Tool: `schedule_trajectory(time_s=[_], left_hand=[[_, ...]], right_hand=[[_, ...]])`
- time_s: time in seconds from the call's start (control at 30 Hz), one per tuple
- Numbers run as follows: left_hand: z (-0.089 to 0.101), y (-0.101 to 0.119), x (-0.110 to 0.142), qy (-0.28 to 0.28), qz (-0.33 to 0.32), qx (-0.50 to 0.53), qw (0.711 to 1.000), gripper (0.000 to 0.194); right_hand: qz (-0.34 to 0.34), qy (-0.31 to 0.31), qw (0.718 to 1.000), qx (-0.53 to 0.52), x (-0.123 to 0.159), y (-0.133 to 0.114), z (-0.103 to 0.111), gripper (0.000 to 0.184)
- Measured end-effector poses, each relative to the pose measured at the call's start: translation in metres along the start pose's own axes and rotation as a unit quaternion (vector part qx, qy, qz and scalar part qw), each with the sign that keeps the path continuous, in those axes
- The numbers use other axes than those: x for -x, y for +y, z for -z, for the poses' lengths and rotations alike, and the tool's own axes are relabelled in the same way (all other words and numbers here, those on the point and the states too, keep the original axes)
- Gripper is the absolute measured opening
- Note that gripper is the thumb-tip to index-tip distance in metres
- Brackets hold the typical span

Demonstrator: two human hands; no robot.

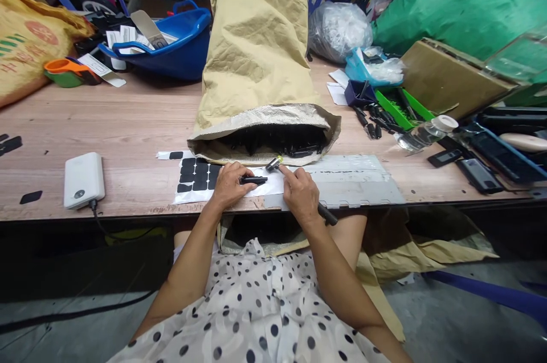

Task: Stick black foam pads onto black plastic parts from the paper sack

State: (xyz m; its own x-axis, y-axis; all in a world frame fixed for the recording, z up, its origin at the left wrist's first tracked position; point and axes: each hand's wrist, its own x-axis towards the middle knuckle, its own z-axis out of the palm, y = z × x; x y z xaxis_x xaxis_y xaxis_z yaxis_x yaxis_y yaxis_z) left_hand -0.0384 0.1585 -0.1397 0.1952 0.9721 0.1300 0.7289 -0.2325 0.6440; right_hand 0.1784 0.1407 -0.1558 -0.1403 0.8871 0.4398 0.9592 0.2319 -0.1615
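Note:
My left hand (pixel 232 185) is closed on a slim black part (pixel 254 180), which lies low over the white backing sheet. That sheet of black stickers (pixel 200 174) extends to the left, partly under my hand. A small hammer (pixel 327 214) is in my right hand (pixel 300 192), my fingers wrapped round its black handle. Its metal head, with a yellow tip, is just above and right of the black part. Beneath the right hand lies a grey flat board (pixel 363 189). Beyond both hands, a tan woven sack (pixel 256 61) lies with its mouth toward me, black pieces inside.
On the left sit a white power bank (pixel 84 180) with a cable and a blue basin (pixel 179 44) with white boxes. To the right are a green tray (pixel 404 107), a plastic bottle (pixel 427 134) and loose black parts (pixel 378 122). Another open sack (pixel 260 233) is below the table edge.

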Motion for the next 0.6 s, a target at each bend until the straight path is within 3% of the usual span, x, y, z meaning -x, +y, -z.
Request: schedule_trajectory(time_s=[0.13,0.23,0.3,0.37,0.47,0.53,0.6], left_hand=[[0.002,0.0,0.0,0.002,0.001,0.011,1.0,0.013],[0.01,0.007,0.007,-0.024,-0.031,0.09,0.995,0.015],[0.019,0.016,0.018,-0.086,-0.047,0.182,0.978,0.021],[0.025,0.027,0.033,-0.187,-0.041,0.257,0.947,0.028],[0.023,0.039,0.054,-0.34,-0.016,0.264,0.902,0.031],[0.009,0.038,0.064,-0.376,0.004,0.216,0.901,0.028],[-0.011,0.03,0.071,-0.351,0.04,0.15,0.923,0.026]], right_hand=[[0.004,-0.01,1.0,0.012,0.001,-0.003,-0.003,0.045],[0.005,-0.006,1.0,0.029,0.002,-0.005,-0.003,0.044],[0.008,-0.001,0.999,0.041,0.002,-0.006,-0.004,0.044],[0.011,0.0,0.999,0.05,0.003,-0.006,-0.004,0.045],[0.009,-0.003,0.998,0.056,0.003,-0.006,-0.005,0.045],[0.008,-0.003,0.998,0.057,0.003,-0.006,-0.005,0.045],[0.008,-0.004,0.998,0.058,0.003,-0.006,-0.005,0.045]])
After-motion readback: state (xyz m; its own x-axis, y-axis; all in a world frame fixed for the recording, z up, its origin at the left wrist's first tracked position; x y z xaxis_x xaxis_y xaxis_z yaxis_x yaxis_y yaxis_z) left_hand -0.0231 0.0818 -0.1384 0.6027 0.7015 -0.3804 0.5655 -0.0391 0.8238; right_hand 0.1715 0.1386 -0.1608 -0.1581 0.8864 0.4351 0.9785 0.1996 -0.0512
